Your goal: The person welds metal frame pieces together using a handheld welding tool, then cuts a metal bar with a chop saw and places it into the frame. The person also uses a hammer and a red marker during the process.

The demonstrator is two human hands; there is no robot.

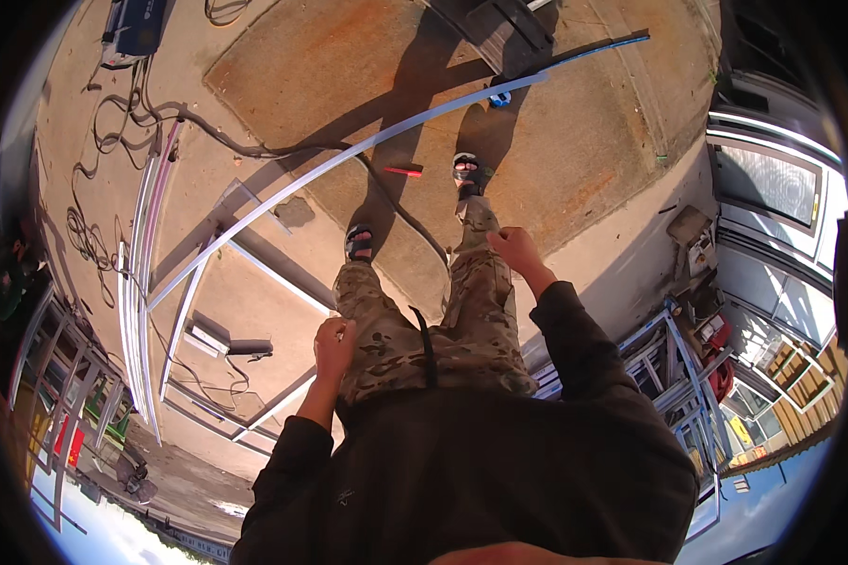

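Plainly two curled hands (334, 348), one long diagonal bar (372, 141), one red stick (403, 171)

Sunlit concrete floor (594, 273) | rust-stained slab (575, 141) | right: white-framed window (768, 185) | cloudy blue sky (768, 508)

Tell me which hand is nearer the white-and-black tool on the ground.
Left: the left hand is to the right of the tool; the right hand is farther right and forward.

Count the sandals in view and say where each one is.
2, both worn: the left sandal is ahead of the left hand; the right sandal, farther forward, is ahead of the right hand. More could hide in the dark edges.
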